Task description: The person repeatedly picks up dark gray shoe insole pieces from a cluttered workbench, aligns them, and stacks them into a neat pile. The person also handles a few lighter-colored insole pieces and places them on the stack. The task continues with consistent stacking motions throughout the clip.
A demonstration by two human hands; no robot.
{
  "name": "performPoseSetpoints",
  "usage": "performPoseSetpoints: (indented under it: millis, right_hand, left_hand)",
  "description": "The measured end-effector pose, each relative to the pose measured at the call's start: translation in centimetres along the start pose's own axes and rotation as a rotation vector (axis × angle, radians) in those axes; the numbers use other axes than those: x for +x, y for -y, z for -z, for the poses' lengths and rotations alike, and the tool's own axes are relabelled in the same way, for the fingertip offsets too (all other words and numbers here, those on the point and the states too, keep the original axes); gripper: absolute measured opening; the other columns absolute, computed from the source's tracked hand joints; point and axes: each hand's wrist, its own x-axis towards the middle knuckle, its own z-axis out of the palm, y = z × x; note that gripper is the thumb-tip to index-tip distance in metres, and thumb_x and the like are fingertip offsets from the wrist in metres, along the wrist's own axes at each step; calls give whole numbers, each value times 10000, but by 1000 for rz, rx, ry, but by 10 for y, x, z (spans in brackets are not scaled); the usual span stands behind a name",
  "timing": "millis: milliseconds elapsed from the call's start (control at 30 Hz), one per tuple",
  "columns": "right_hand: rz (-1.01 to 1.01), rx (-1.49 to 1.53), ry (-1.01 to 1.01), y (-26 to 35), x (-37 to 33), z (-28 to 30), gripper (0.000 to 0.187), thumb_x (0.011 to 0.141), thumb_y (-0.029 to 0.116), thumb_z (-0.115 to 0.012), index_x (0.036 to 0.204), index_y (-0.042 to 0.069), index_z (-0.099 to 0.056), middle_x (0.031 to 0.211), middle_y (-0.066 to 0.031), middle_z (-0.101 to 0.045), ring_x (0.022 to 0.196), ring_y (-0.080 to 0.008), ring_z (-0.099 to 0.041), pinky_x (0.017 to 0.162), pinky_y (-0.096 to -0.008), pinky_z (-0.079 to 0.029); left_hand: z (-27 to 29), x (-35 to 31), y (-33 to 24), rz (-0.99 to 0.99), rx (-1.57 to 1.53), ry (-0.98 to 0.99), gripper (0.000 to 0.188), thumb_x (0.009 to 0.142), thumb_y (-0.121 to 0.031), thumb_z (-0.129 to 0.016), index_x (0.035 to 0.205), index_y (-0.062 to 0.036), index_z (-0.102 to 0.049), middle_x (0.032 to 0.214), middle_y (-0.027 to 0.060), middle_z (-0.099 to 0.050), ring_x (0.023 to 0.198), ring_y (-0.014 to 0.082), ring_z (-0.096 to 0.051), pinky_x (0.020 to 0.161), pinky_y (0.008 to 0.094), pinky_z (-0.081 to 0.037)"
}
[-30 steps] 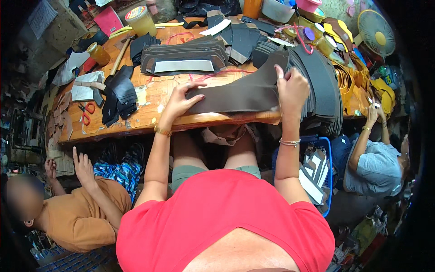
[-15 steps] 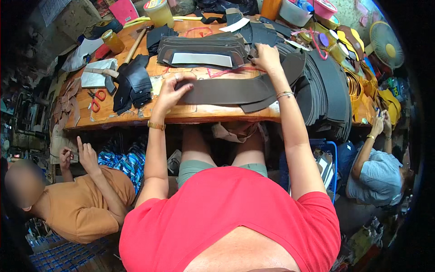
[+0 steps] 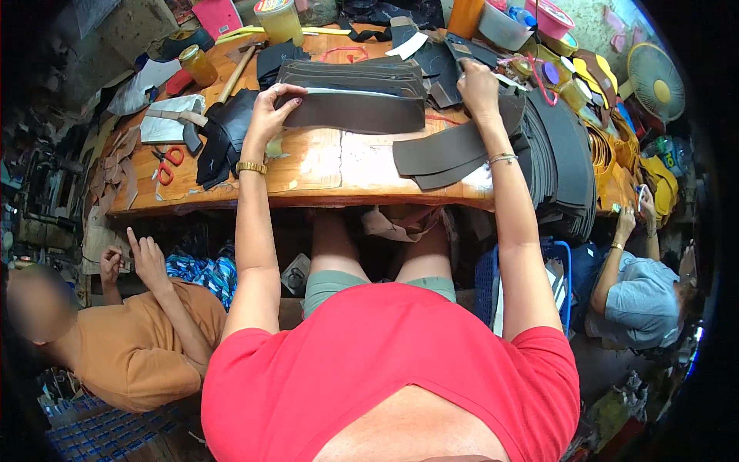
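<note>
Here, at upper centre, we see the left hand pinching the left end of a dark brown strip, its length running rightward; whether the farther, curled right hand grips anything, we cannot tell.

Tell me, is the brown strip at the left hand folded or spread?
Spread: the brown strip runs lengthwise rightward from the left hand, with no fold showing.

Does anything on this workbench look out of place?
Yes: the big stack of dark strips at the right seems to overhang the table's front edge, which looks precarious. Brown scraps also lie loosely scattered at the left end.
</note>
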Motion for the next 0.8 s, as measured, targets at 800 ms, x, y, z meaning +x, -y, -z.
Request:
performPoseSetpoints:
  millis: [800]
  right_hand:
    - [-289,884,212,81,-59,-2,238,840,-25,-595,1047,-11,-712,925,-205,-721,820,-289,-721,781,-359,-546]
  left_hand:
    - [34,90,-6,-74,-243,-380,211,980,-108,-583,1116,-10,-712,1022,40,-708,927,92,-618,836,232,-481]
